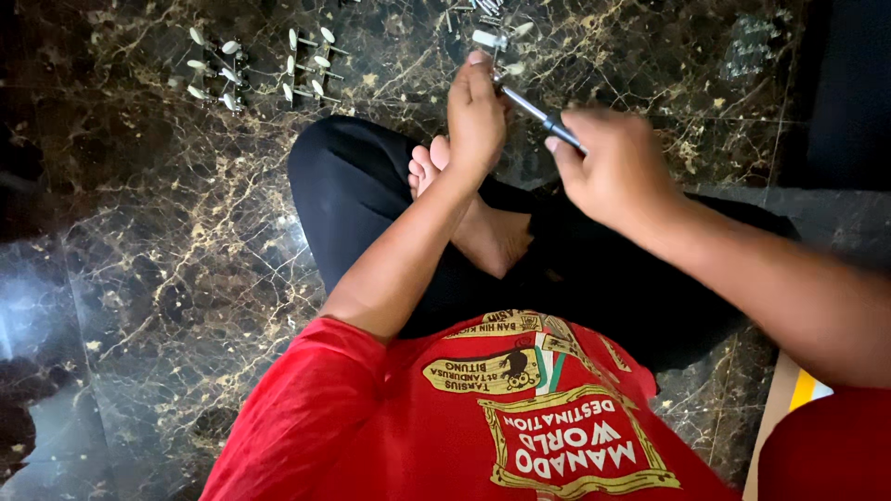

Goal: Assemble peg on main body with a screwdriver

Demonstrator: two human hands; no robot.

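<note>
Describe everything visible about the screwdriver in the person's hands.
The screwdriver is slim, with a bright metal shaft and a dark handle. It lies slanted, tip up-left, handle down-right. The right hand grips the handle, hiding most of it. The left hand pinches a small metal part, too blurred to identify, where the tip meets it. It is held in the air above the dark marble floor, over the crossed legs.

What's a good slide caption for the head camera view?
Seated cross-legged on dark marble floor, left hand steadies a small part while right hand works a screwdriver.
</note>
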